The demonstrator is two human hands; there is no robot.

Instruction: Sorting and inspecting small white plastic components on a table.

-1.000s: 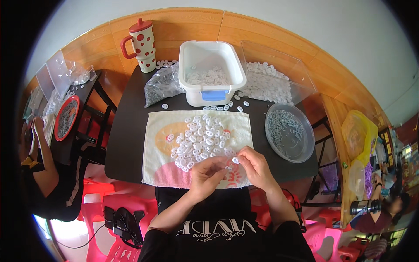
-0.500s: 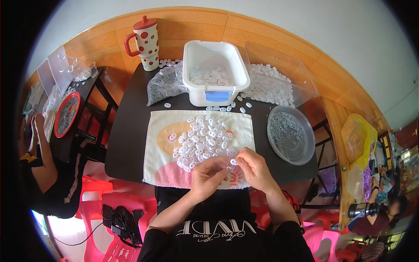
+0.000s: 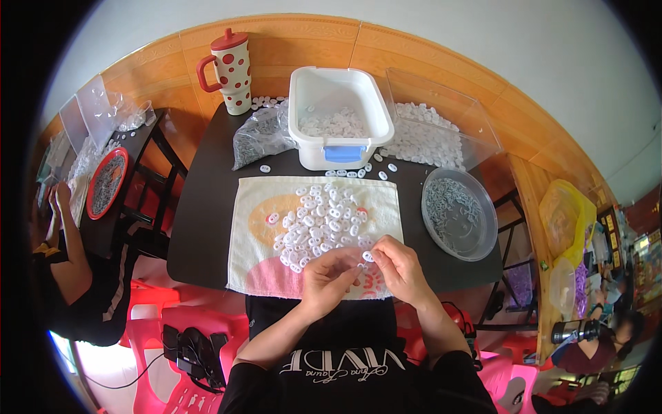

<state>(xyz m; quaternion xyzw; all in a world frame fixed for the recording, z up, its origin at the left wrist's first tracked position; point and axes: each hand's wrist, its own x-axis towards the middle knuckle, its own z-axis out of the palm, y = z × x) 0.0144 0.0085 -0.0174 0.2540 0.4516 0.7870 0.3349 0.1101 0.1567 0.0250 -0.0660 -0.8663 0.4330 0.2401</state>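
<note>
Over the near edge of a towel (image 3: 252,207) my two hands nearly meet. My right hand (image 3: 400,270) pinches a small white oval plastic piece (image 3: 367,256) between thumb and fingertips. Close beside it, my left hand (image 3: 327,281) is closed, thumb against forefinger, on something tiny that I cannot make out. Just beyond my hands lies a loose heap of similar white oval pieces (image 3: 323,222) with dark slots or holes.
Behind the towel stands a white tub (image 3: 343,155) with more white pieces, a bag of small grey parts (image 3: 262,134) beside it. A round clear dish (image 3: 460,214) holds grey parts at right. A spotted tumbler (image 3: 233,72) and a clear box (image 3: 441,131) stand behind. Another person works at left.
My right hand and the white piece have shifted very slightly. My left hand keeps its pinch, and the heap looks the same.
</note>
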